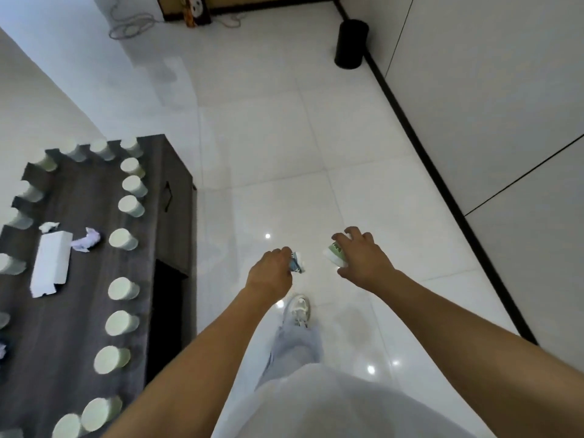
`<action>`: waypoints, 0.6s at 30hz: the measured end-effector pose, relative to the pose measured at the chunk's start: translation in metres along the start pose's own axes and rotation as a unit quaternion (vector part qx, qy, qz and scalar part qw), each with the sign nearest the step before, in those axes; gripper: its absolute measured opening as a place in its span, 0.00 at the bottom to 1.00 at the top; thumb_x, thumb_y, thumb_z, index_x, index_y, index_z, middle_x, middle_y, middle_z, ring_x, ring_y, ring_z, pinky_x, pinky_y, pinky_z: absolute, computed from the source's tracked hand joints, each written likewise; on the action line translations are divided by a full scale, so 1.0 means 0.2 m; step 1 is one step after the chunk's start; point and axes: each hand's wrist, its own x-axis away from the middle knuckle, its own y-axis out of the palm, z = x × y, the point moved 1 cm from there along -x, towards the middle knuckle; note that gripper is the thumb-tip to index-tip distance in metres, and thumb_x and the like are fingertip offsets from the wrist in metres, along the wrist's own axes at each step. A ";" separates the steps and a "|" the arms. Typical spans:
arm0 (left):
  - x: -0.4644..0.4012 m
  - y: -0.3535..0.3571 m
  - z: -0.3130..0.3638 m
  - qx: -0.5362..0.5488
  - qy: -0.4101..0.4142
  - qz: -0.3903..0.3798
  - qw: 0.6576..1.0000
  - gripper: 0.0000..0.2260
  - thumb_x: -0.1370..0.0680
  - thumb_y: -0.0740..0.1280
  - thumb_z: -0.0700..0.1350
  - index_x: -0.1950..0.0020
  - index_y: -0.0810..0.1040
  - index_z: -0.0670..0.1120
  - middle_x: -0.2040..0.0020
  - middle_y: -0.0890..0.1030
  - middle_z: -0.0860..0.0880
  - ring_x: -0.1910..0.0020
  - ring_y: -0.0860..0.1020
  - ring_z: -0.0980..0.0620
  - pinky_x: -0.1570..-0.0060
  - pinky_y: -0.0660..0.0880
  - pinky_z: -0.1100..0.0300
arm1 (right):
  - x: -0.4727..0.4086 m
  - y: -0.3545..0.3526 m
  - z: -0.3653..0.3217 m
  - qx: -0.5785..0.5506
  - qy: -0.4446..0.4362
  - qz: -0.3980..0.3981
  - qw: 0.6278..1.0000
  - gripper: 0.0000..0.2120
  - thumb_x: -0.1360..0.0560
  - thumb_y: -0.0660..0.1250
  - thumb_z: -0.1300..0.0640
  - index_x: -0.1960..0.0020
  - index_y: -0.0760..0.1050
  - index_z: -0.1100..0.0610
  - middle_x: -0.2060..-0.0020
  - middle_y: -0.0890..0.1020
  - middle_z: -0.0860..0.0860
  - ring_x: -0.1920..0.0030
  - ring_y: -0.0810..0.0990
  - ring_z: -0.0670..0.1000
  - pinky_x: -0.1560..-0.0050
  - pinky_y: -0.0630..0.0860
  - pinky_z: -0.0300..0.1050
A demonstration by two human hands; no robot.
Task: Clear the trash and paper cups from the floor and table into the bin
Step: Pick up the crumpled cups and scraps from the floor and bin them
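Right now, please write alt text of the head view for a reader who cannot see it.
A person walks over white tiles, the left hand gripping a crumpled wrapper and the right hand a paper cup. A black bin stands ahead by the wall; a dark table at left holds many cups.

glossy white floor tiles (284,137) mirror ceiling lights at lower centre. the dark wood-grain table (85,197) at left looks matt, bearing smooth white paper cups (123,239) and crumpled white paper (86,240).
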 end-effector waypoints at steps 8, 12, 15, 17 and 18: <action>-0.91 -0.49 0.09 -0.014 0.026 -0.002 1.000 0.11 0.24 0.60 0.38 0.42 0.72 0.46 0.47 0.78 0.49 0.49 0.76 0.49 0.60 0.68 0.60 | -0.79 -0.46 0.17 -0.031 0.039 0.008 0.999 0.32 0.29 0.69 0.55 0.29 0.62 0.52 0.31 0.63 0.53 0.38 0.67 0.59 0.46 0.73 0.50; -1.35 -0.64 0.19 -0.027 0.040 -0.016 0.999 0.11 0.24 0.60 0.38 0.42 0.72 0.45 0.46 0.77 0.48 0.48 0.75 0.48 0.59 0.70 0.59 | -1.17 -0.61 0.32 -0.041 0.051 -0.002 0.998 0.32 0.29 0.69 0.55 0.28 0.62 0.52 0.31 0.62 0.54 0.38 0.67 0.58 0.45 0.72 0.49; -1.73 -0.74 0.29 -0.045 0.041 -0.024 0.998 0.13 0.23 0.60 0.39 0.39 0.71 0.46 0.45 0.77 0.48 0.47 0.75 0.47 0.56 0.72 0.57 | -1.50 -0.74 0.48 -0.047 0.053 -0.007 0.997 0.31 0.29 0.69 0.55 0.28 0.62 0.52 0.30 0.62 0.54 0.37 0.66 0.59 0.44 0.71 0.49; -2.02 -0.82 0.37 -0.047 0.036 -0.021 0.998 0.14 0.23 0.60 0.39 0.38 0.70 0.46 0.44 0.77 0.48 0.46 0.75 0.47 0.55 0.72 0.57 | -1.75 -0.86 0.60 -0.057 0.058 0.003 0.997 0.31 0.28 0.69 0.55 0.28 0.62 0.52 0.30 0.62 0.54 0.37 0.66 0.59 0.43 0.71 0.50; -2.16 -0.87 0.42 -0.047 0.034 -0.021 0.998 0.13 0.23 0.60 0.39 0.39 0.71 0.46 0.44 0.77 0.48 0.46 0.75 0.47 0.54 0.72 0.57 | -1.87 -0.93 0.67 -0.059 0.060 0.011 0.996 0.32 0.29 0.69 0.55 0.28 0.62 0.52 0.30 0.62 0.54 0.37 0.66 0.59 0.43 0.72 0.50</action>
